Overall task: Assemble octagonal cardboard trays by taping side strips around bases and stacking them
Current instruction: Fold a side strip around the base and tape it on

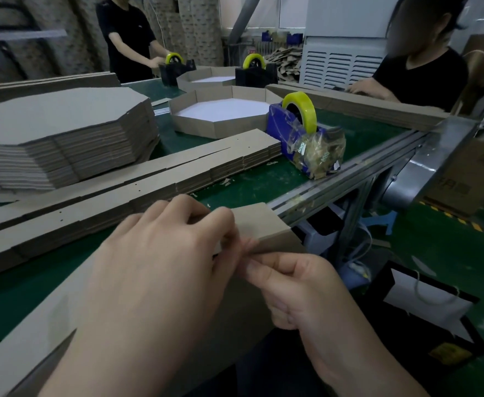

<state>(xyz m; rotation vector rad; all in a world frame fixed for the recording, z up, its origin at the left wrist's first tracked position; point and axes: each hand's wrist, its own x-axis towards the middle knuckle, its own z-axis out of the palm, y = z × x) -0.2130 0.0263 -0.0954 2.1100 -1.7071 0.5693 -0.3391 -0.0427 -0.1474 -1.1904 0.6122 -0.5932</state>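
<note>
Both hands are clamped on the side strip: left hand curls over its top edge, right hand pinches the same spot from 4 o'clock, probably squeezing a joint shut so it can be stuck down. Its free end pokes out toward 1 o'clock. Supplies look parked within reach: stack of bases at 10, strip piles at 11, finished tray at 12, tape dispenser at 1.
</note>
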